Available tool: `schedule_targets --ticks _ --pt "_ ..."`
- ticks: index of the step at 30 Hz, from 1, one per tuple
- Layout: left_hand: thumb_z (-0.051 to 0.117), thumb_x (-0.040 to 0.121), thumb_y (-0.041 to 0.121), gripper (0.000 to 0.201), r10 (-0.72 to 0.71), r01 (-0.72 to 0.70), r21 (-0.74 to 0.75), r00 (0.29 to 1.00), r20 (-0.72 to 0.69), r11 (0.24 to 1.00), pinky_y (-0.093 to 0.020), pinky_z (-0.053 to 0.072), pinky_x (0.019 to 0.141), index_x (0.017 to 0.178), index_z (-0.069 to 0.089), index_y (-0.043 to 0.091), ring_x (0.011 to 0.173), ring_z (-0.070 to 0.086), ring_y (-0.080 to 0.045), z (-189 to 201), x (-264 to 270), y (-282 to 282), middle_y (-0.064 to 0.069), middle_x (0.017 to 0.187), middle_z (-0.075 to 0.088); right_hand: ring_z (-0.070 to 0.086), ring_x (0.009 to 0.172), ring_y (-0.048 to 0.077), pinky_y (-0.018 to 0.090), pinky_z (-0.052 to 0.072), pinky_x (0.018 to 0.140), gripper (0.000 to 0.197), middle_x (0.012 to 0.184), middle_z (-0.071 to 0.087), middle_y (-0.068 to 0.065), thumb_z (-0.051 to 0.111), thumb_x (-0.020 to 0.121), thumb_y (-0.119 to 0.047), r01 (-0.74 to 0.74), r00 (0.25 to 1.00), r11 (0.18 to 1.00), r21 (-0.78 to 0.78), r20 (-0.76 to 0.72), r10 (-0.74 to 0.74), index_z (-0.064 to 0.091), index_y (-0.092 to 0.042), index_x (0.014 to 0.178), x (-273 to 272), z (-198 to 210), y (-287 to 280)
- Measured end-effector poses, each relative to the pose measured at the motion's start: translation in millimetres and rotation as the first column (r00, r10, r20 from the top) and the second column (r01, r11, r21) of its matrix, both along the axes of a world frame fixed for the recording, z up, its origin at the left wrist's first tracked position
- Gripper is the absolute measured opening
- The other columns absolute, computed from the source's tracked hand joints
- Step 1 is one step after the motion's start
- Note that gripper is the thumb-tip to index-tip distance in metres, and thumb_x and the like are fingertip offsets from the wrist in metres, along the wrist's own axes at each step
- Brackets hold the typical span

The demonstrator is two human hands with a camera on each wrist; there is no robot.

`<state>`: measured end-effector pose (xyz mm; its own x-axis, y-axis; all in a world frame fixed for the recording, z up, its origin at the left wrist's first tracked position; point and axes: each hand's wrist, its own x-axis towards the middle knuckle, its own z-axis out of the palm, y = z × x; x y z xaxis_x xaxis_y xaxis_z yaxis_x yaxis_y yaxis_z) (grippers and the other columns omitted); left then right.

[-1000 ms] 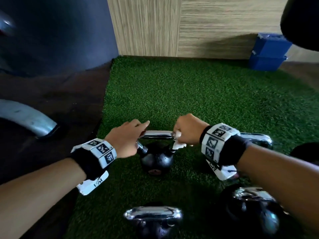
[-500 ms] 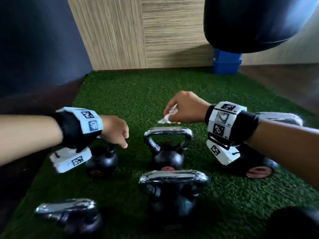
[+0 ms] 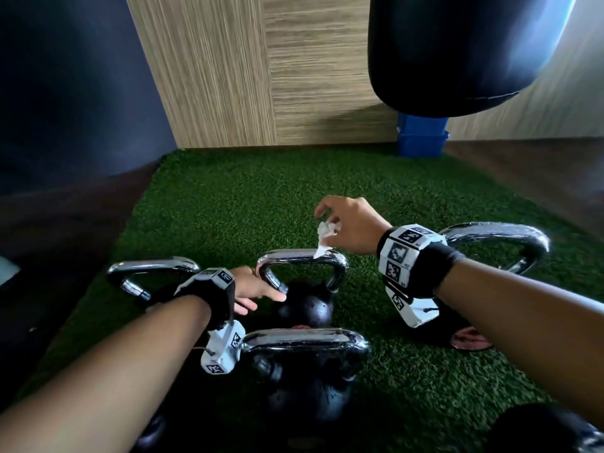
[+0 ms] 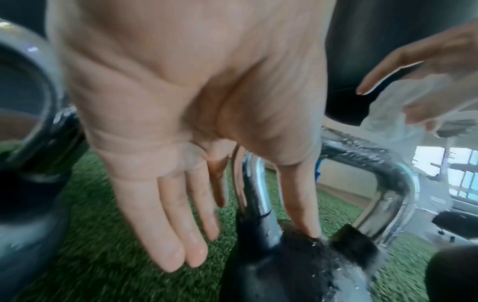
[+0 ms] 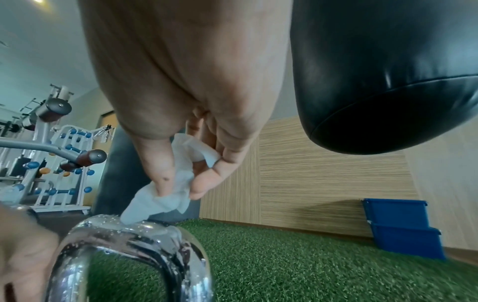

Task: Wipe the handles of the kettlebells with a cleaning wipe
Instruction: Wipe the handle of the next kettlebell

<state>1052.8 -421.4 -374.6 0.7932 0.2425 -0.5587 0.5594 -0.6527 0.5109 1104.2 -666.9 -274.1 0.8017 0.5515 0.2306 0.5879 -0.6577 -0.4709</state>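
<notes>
Several black kettlebells with chrome handles stand on green turf. The middle kettlebell has a wet chrome handle. My right hand pinches a crumpled white wipe just above that handle; the wipe's lower tip touches the handle's top. My left hand reaches to the handle's left leg with straight fingers on either side of the chrome leg, its thumb touching the black ball. It grips nothing.
Other kettlebells stand at left, in front and at right. A black punching bag hangs above the right side. Blue bins sit by the wooden wall. Bare turf lies beyond the kettlebells.
My left hand left the left kettlebell and moved right to the middle kettlebell's handle leg, fingers straightened. My right hand lowered the wipe until it touches the handle's top.
</notes>
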Motion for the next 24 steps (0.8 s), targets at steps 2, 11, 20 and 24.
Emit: schedule_targets --ticks 2,11,20,24 --pt "0.093 0.067 0.043 0.077 0.053 -0.053 -0.021 0.998 0.024 0.998 -0.03 0.061 0.078 0.132 0.059 0.023 0.093 0.069 -0.011 -14 -3 3 0.004 0.115 0.069 0.063 0.087 0.012 0.01 0.044 0.065 0.028 0.098 0.07 -0.001 0.076 0.08 -0.017 -0.009 1.0 1.0 -0.028 0.019 0.009 0.07 -0.017 0.107 0 -2 7" --pt "0.096 0.015 0.066 0.161 0.167 -0.122 -0.244 0.97 0.175 0.962 -0.025 0.061 0.073 0.153 0.035 0.009 0.123 0.058 -0.019 -53 -10 -4 -0.006 0.151 0.045 0.068 0.106 0.017 0.03 0.057 0.092 0.029 0.121 0.07 0.002 0.069 0.092 -0.015 -0.132 0.991 0.981 -0.141 0.017 0.136 0.069 -0.019 0.121 -15 -8 36" --pt "0.078 0.038 0.086 0.105 -0.043 0.032 0.054 0.975 0.219 0.998 -0.027 0.052 0.079 0.123 0.06 0.026 0.098 0.07 -0.019 -67 -4 -5 0.009 0.105 0.069 0.072 0.075 0.021 0.027 0.062 0.068 0.016 0.091 0.074 0.013 0.062 0.094 0.002 -0.011 0.992 0.938 -0.345 0.118 0.054 0.071 0.0 0.107 -15 -15 28" --pt "0.074 0.033 0.093 0.102 -0.078 0.06 0.078 0.967 0.243 0.995 -0.023 0.045 0.081 0.115 0.055 0.036 0.098 0.062 -0.01 -66 -4 -3 0.014 0.109 0.061 0.072 0.073 0.021 0.03 0.063 0.067 0.012 0.087 0.074 0.013 0.062 0.093 0.003 -0.001 0.992 0.941 -0.338 0.116 0.043 0.072 0.001 0.1 -15 -17 34"
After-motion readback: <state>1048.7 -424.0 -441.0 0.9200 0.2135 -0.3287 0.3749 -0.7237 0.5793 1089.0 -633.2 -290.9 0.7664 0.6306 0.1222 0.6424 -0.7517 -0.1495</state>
